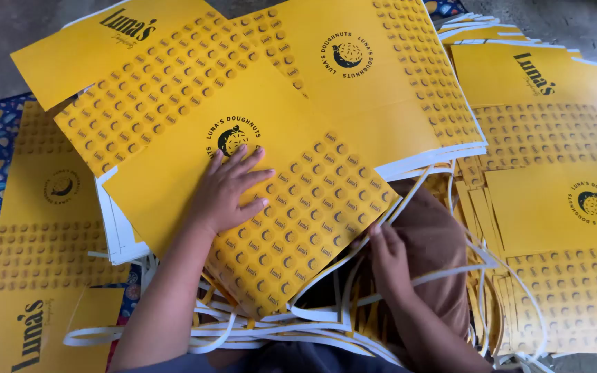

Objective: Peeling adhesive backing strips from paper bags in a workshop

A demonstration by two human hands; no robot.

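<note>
Your left hand (228,185) lies flat on the top sheet (257,207) — fingers spread, palm down, fingertips just touching the round black mark (233,138) printed near the sheet's middle. Nothing is pinched there; the hand only presses.

Your right hand (387,259) is at the sheet's near right edge, where the dotted panel ends. Its fingers are curled close together at that edge; whether they grip the sheet itself or one of the white strips (326,321) beside it, you cannot tell from here.

The sheet sits on your lap, on top of a stack (122,238) of like yellow sheets. It lies skewed: its long axis runs from the far left, up by your left hand, down to the near right, and its near corner points toward your body, between your two forearms. So the sheet lies under the left hand and to the left of the right hand's fingers — the right hand is nearer the free edge, the left nearer the centre.

More yellow sheets fan out beyond and to the right (554,207), another pile lies at your left (43,228), and cut white strips tangle under the near corner.
</note>
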